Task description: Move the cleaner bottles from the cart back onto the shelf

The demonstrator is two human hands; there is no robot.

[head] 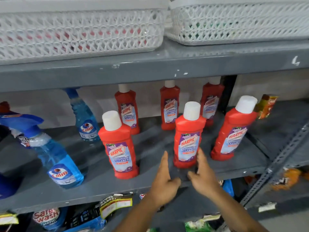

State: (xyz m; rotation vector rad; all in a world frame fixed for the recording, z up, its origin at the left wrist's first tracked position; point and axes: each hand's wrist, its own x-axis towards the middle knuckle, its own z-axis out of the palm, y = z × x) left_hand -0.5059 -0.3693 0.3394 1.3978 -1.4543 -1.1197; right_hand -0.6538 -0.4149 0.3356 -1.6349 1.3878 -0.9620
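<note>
Several red Harpic cleaner bottles with white caps stand upright on the grey middle shelf (150,146). The front middle bottle (188,136) stands between my two hands. My left hand (164,180) is flat and open just left of its base, not touching it. My right hand (203,173) is open on the bottle's right side, fingertips at or very near its lower edge. Another front bottle (119,148) stands to the left and one (232,131) to the right. Three more stand in the back row, one of them (127,111) at the left. The cart is out of view.
Two blue Colin spray bottles, one near the front (55,158) and one further back (86,121), stand at the shelf's left. Two white lattice baskets, left (80,30) and right (239,22), sit on the shelf above. Packets fill the shelf below. A perforated grey upright (274,163) borders the right.
</note>
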